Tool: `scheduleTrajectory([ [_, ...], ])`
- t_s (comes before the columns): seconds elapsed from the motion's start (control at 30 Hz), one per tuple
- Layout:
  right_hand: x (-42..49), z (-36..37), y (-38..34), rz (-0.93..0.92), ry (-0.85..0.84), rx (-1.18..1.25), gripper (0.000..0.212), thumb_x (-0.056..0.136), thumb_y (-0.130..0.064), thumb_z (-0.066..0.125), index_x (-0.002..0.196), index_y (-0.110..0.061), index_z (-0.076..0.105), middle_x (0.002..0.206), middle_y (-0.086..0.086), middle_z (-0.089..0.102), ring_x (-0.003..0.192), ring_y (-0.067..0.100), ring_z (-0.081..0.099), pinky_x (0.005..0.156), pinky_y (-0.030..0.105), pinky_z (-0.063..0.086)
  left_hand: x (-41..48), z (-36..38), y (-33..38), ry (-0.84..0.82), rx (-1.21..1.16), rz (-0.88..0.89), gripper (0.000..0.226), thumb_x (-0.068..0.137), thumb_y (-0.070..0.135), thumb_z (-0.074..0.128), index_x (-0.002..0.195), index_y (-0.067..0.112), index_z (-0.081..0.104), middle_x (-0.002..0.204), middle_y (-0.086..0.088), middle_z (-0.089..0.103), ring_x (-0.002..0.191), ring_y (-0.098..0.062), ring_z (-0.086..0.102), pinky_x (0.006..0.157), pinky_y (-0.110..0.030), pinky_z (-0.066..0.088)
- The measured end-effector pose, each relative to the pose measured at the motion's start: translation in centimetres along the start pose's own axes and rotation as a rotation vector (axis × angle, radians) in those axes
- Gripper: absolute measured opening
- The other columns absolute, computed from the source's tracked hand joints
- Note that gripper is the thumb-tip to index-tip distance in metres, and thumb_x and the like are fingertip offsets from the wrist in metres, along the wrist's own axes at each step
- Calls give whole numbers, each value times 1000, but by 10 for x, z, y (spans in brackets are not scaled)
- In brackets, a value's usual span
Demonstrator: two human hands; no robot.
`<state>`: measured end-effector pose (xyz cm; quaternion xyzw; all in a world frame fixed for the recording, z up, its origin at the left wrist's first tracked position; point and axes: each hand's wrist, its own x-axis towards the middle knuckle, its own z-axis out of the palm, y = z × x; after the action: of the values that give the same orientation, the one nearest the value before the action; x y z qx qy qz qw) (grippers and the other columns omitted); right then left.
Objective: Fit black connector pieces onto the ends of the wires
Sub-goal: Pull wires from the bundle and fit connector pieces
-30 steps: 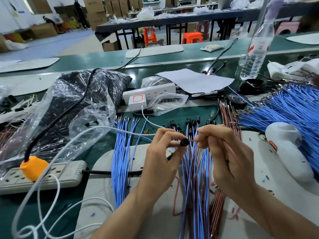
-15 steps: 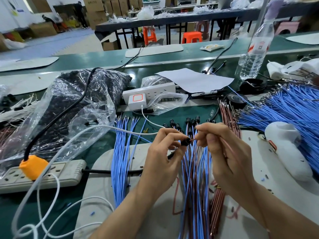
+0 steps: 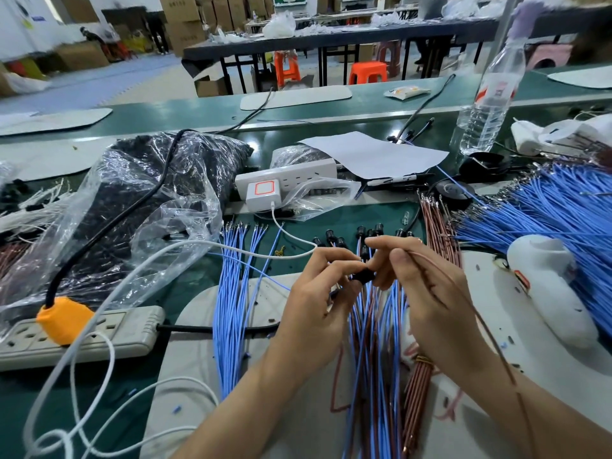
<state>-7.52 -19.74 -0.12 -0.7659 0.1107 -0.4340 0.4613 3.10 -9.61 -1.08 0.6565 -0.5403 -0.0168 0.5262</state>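
Note:
My left hand (image 3: 318, 299) pinches a small black connector (image 3: 363, 275) between thumb and fingertips. My right hand (image 3: 427, 293) pinches a thin brown wire (image 3: 490, 332) whose tip meets the connector; the wire trails back over my right forearm. Beneath both hands lies a bundle of blue and brown wires (image 3: 374, 352), several with black connectors fitted at their far ends (image 3: 361, 235). Loose blue wires (image 3: 235, 293) lie to the left, bare brown wires (image 3: 440, 226) to the right.
A big pile of blue wires (image 3: 546, 220) and a white tool (image 3: 549, 286) sit at right. A plastic bag of black parts (image 3: 142, 193), two power strips (image 3: 99, 332) (image 3: 288, 178), white cables, paper and a water bottle (image 3: 490, 97) crowd the green bench.
My hands have drawn closer together, and the brown wire's tip has gone up to the connector. The connector is now more hidden between my fingertips.

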Motion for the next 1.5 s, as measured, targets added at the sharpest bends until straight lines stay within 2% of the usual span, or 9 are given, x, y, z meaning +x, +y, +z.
scheduleTrajectory([
  [0.23, 3, 1, 6, 191, -59, 92, 28, 93, -24, 46, 107, -29, 70, 106, -10, 67, 98, 8, 63, 88, 29, 49, 0, 1, 0, -5, 20, -16, 24, 82, 6, 70, 106, 6, 69, 104, -2, 57, 91, 4, 53, 80, -9, 43],
  [0.4, 6, 0, 10, 505, -148, 386, 25, 94, -25, 53, 107, -29, 74, 97, 1, 73, 78, 17, 62, 66, 28, 54, 1, -2, 0, -2, 0, -67, 29, 80, 4, 73, 108, 9, 70, 95, -3, 58, 82, 0, 56, 71, -7, 40],
  [0.6, 11, -5, 11, 826, -352, 603, 45, 83, -47, 51, 112, -20, 72, 89, 6, 66, 57, 10, 53, 46, 20, 42, 1, -4, 3, -104, -213, -218, 21, 86, -2, 65, 105, 7, 67, 97, -1, 66, 85, -13, 62, 79, -26, 50],
  [0.73, 19, -11, 14, 980, -192, 832, 67, 78, -66, 42, 100, -13, 76, 86, 7, 70, 52, 14, 52, 47, 22, 46, 3, -8, -1, -44, -543, -376, 16, 88, -4, 59, 98, 6, 66, 81, 5, 68, 72, -6, 61, 70, -18, 50],
  [0.83, 26, -23, 18, 935, 24, 916, 61, 78, -61, 46, 90, -10, 78, 77, 7, 68, 50, 13, 53, 43, 20, 47, 5, -11, -7, 19, -776, -474, 15, 81, 6, 60, 96, 7, 65, 73, 6, 65, 64, -6, 58, 64, -16, 49],
  [0.93, 28, -28, 22, 861, 32, 825, 46, 82, -49, 54, 94, -8, 72, 73, 5, 66, 53, 12, 56, 44, 20, 49, 7, -11, -11, 70, -925, -547, 23, 73, 12, 63, 95, 7, 64, 78, -3, 63, 66, -11, 60, 66, -19, 52],
  [1.1, 14, -6, 16, 633, -246, 309, 28, 69, -28, 70, 86, -6, 70, 70, 5, 69, 56, 12, 60, 50, 20, 50, 7, -8, -11, 69, -860, -527, 25, 72, 14, 65, 96, 9, 62, 81, -5, 64, 72, -13, 62, 71, -23, 54],
  [1.33, 10, -5, 0, 521, -409, 205, 11, 83, -13, 67, 78, -4, 67, 58, 3, 59, 47, 8, 51, 44, 16, 39, 5, -9, -7, 45, -801, -494, 25, 72, 16, 65, 95, 8, 66, 79, 0, 69, 71, -6, 63, 68, -17, 51],
  [1.5, 7, -12, -10, 672, -1227, 419, 18, 86, 0, 63, 73, -12, 67, 56, -3, 60, 40, 3, 44, 41, 12, 34, 16, -18, -13, 361, -1313, -722, 32, 68, 11, 62, 98, 0, 63, 72, -7, 68, 58, -9, 63, 61, -18, 55],
])
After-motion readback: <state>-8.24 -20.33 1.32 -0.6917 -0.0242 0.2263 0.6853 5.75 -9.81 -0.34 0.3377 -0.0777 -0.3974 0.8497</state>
